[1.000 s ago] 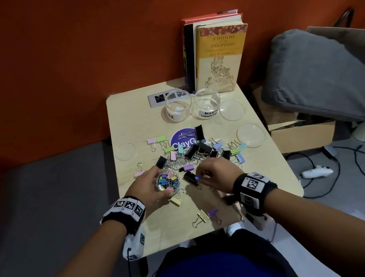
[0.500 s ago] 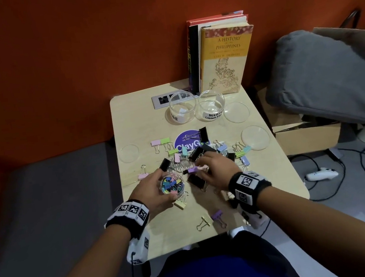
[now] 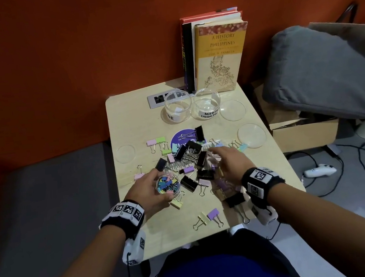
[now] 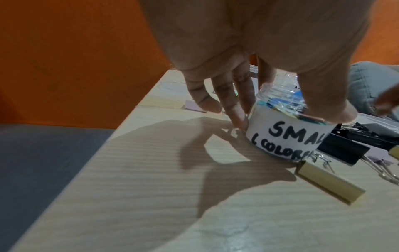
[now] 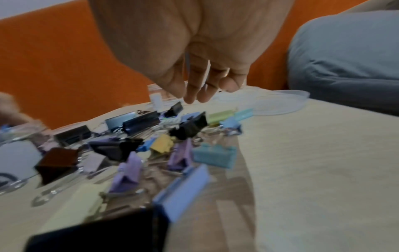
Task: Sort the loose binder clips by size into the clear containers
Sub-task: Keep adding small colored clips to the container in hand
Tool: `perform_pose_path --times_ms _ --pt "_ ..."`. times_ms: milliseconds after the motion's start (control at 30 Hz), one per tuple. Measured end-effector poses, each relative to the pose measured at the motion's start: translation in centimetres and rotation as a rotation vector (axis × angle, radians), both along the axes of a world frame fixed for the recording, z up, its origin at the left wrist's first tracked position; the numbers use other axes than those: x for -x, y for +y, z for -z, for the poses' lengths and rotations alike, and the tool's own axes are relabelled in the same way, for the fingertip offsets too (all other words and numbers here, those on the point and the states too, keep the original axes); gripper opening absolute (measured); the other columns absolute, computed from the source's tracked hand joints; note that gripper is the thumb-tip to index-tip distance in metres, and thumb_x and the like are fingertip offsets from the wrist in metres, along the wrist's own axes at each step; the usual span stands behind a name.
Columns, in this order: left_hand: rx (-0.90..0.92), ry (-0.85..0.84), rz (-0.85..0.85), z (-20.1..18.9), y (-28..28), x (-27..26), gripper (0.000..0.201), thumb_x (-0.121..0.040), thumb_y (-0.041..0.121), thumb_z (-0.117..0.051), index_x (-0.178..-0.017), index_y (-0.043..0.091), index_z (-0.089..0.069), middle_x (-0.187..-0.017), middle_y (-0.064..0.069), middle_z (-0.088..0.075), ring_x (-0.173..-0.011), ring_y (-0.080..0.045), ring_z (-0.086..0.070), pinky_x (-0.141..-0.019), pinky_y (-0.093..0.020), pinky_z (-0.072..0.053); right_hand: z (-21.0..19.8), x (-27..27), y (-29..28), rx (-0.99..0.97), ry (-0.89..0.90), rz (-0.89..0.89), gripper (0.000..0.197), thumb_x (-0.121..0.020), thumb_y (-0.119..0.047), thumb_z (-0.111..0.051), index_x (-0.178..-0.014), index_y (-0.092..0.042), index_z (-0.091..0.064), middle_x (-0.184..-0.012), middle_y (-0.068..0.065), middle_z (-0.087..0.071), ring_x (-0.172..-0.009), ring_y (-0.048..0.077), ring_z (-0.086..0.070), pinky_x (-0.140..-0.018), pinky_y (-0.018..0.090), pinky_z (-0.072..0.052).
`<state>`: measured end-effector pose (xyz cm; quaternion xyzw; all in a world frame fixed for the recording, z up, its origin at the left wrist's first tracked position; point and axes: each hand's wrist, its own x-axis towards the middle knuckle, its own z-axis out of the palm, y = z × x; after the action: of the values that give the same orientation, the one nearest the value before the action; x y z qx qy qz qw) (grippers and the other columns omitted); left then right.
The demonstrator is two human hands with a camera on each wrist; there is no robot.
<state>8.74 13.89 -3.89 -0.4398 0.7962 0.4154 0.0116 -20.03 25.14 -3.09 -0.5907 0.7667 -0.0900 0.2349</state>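
The left hand [image 3: 148,187] curls its fingers and thumb around a small clear round container labelled "SMALL" [image 4: 282,136], which stands on the pale wooden bench [image 3: 271,173] near its left front part; this grip is clamped on the container's wall. The right hand [image 3: 226,160] hovers over the heap of loose black and pastel binder clips [image 3: 193,160] at the bench's middle, fingers spread apart and relaxed, gripping nothing; its fingertips [image 5: 195,95] hang just above the clips.

The held container is filled with small multicoloured clips. A pale yellow clip [image 4: 328,183] lies just beside its base, and a black clip [image 4: 343,150] touches its labelled side. Two larger clear round containers [image 3: 192,108] stand side by side near the far edge, in front of upright books [image 3: 216,51]; both hold no clips. Three clear round lids [image 3: 251,135] lie flat: one by the left edge, two toward the right edge.

A purple clip [image 3: 213,214] and a cream one lie alone near the front edge. Bare bench shows along the front left corner and the right edge.
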Motion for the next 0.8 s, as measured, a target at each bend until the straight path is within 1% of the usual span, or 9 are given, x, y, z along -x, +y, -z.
perform_pose_path --times_ms 100,200,267,333,467,567,633,733,800 --pt "-0.004 0.010 -0.013 0.1 0.0 0.0 0.055 -0.061 0.052 -0.086 -0.102 0.039 -0.052 -0.097 0.023 -0.067 -0.084 0.001 -0.066 -0.075 -0.032 -0.058 -0.2 2.6 1.6 0.031 -0.005 0.137 0.039 -0.084 -0.008 -0.058 -0.121 -0.020 -0.060 -0.119 0.004 -0.058 -0.109 0.026 -0.053 -0.091 0.041 -0.049" --pt "-0.010 0.023 -0.022 0.2 0.2 0.1 0.057 -0.060 0.049 -0.088 -0.103 0.037 -0.054 -0.098 0.023 -0.068 -0.084 0.000 -0.067 -0.076 -0.032 -0.058 0.0 4.3 3.7 -0.061 0.029 0.089 0.017 -0.088 -0.025 -0.059 -0.105 -0.024 -0.063 -0.104 -0.001 -0.060 -0.101 0.021 -0.056 -0.084 0.035 -0.049" --pt "-0.015 0.022 -0.030 0.0 0.2 0.4 0.056 -0.062 0.044 -0.090 -0.105 0.033 -0.055 -0.099 0.022 -0.068 -0.086 0.001 -0.066 -0.076 -0.028 -0.056 0.0 4.5 4.8 -0.128 0.024 0.032 0.022 -0.087 -0.040 -0.061 -0.104 -0.026 -0.061 -0.100 -0.004 -0.058 -0.096 0.017 -0.056 -0.081 0.033 -0.049" --pt "-0.026 0.015 -0.030 -0.2 0.2 0.7 0.057 -0.064 0.041 -0.090 -0.107 0.030 -0.055 -0.100 0.019 -0.067 -0.088 0.000 -0.066 -0.077 -0.026 -0.054 0.1 4.1 5.5 -0.144 0.025 -0.008 0.029 -0.085 -0.048 -0.063 -0.105 -0.027 -0.059 -0.100 -0.006 -0.057 -0.092 0.015 -0.054 -0.079 0.032 -0.049" --pt "-0.027 -0.026 -0.016 -0.4 0.2 1.2 0.060 -0.066 0.042 -0.089 -0.112 0.027 -0.054 -0.105 0.016 -0.068 -0.091 -0.004 -0.066 -0.081 -0.030 -0.055 0.7 2.8 4.9 -0.014 0.033 -0.077 0.024 -0.092 -0.034 -0.060 -0.112 -0.021 -0.064 -0.106 0.000 -0.060 -0.095 0.021 -0.057 -0.074 0.034 -0.049" --pt "-0.028 -0.038 -0.017 -0.3 0.3 1.4 0.059 -0.065 0.044 -0.089 -0.109 0.029 -0.053 -0.105 0.016 -0.068 -0.092 -0.005 -0.066 -0.083 -0.033 -0.056 1.0 1.6 2.8 0.041 0.064 -0.128 0.022 -0.090 -0.025 -0.063 -0.110 -0.017 -0.070 -0.106 0.005 -0.061 -0.094 0.028 -0.059 -0.069 0.033 -0.047" --pt "-0.029 -0.045 -0.016 -0.3 0.3 1.4 0.059 -0.064 0.048 -0.088 -0.106 0.031 -0.052 -0.104 0.017 -0.068 -0.092 -0.005 -0.066 -0.083 -0.035 -0.056 1.1 1.0 1.2 0.036 0.098 -0.132 0.024 -0.090 -0.024 -0.061 -0.111 -0.018 -0.070 -0.105 0.006 -0.061 -0.097 0.030 -0.058 -0.069 0.032 -0.045" --pt "-0.013 -0.068 -0.018 -0.4 0.4 1.4 0.059 -0.064 0.049 -0.088 -0.106 0.031 -0.051 -0.105 0.013 -0.068 -0.092 -0.008 -0.065 -0.082 -0.035 -0.055 1.2 0.4 -0.2 -0.031 0.149 -0.150 0.028 -0.088 -0.027 -0.063 -0.114 -0.025 -0.069 -0.106 0.003 -0.058 -0.099 0.028 -0.057 -0.076 0.037 -0.051" --pt "-0.007 -0.070 -0.019 -0.5 0.5 1.5 0.059 -0.065 0.048 -0.088 -0.107 0.029 -0.051 -0.105 0.012 -0.068 -0.091 -0.009 -0.065 -0.082 -0.034 -0.055 1.2 0.2 -0.7 -0.064 0.164 -0.158 0.026 -0.086 -0.026 -0.063 -0.111 -0.026 -0.069 -0.104 0.002 -0.057 -0.098 0.028 -0.057 -0.075 0.039 -0.053"
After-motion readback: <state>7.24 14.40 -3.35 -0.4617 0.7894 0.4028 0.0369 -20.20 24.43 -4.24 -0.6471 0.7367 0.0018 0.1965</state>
